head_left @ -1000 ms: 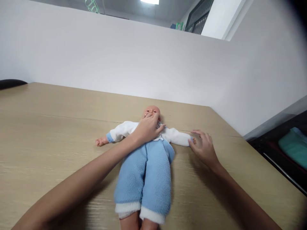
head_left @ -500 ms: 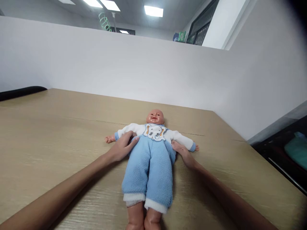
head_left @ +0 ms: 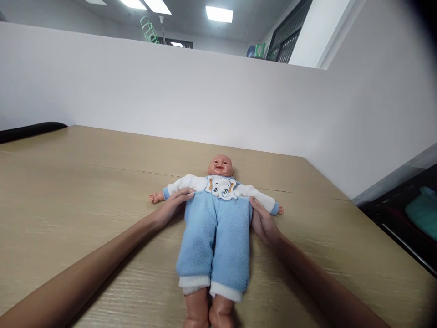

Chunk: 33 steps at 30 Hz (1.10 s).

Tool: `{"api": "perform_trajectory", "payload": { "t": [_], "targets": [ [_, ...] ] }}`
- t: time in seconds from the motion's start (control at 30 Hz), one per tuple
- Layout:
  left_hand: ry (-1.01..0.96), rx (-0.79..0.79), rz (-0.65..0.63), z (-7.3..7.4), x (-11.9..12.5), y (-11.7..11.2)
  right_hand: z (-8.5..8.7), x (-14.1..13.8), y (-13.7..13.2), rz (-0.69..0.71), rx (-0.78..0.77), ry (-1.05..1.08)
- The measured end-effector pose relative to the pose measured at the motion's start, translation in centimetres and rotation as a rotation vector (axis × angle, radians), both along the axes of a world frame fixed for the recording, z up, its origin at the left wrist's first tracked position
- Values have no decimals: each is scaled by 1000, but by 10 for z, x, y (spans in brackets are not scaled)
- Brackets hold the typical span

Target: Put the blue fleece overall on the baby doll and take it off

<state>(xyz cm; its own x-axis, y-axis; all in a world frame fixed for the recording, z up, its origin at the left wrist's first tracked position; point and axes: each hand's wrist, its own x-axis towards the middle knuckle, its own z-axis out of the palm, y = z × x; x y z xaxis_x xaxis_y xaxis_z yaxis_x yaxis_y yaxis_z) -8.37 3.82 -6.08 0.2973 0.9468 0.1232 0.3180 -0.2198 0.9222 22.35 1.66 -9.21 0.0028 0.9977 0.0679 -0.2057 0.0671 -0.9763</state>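
Note:
A baby doll [head_left: 220,166] lies on its back on the wooden table, head away from me and arms spread out. It wears a white top with an elephant face [head_left: 222,187] on the chest and fluffy light blue pants [head_left: 215,237] with white cuffs. My left hand [head_left: 174,203] pinches the waistband of the pants at the left side. At the right side, my right hand [head_left: 263,219] grips the same waistband, thumb on top, other fingers partly hidden. The doll's bare legs show below the cuffs, with the feet cut off by the frame.
The wooden table [head_left: 85,191] reaches to a low white partition [head_left: 191,95] behind the doll. A black curved edge [head_left: 34,131] shows at the far left. On the right, beyond the table edge, a dark container holds a teal item [head_left: 423,212].
Both hands have shifted at the waistband, the right thumb now lying on top. The waistband looks straighter and wider, and the pant legs have moved slightly to the right.

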Motion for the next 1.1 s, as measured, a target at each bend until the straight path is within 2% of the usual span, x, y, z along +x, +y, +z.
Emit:
{"api": "perform_trajectory", "payload": {
  "t": [0.13,0.27,0.4,0.53,0.67,0.8,0.9,1.1],
  "targets": [
    [-252,-196,-81,-2,2,3,-2,-1,3,-1,-36,93],
    [-353,-287,-120,-6,0,7,-5,-1,4,-9,-59,124],
    [-271,-185,-129,-8,-5,11,-6,1,5,-8,-67,125],
    [-20,10,-111,-4,-11,11,-7,5,4,-5,-43,74],
    [119,5,-154,4,-15,8,-7,10,1,-22,21,-45],
    [37,-84,-246,7,-16,6,-7,9,-5,-51,172,-227],
    [-43,-94,-266,3,-14,6,-9,5,-7,-103,196,-224],
    [-170,-53,-114,-12,-10,11,-15,1,1,-62,124,-175]
  ]
}}
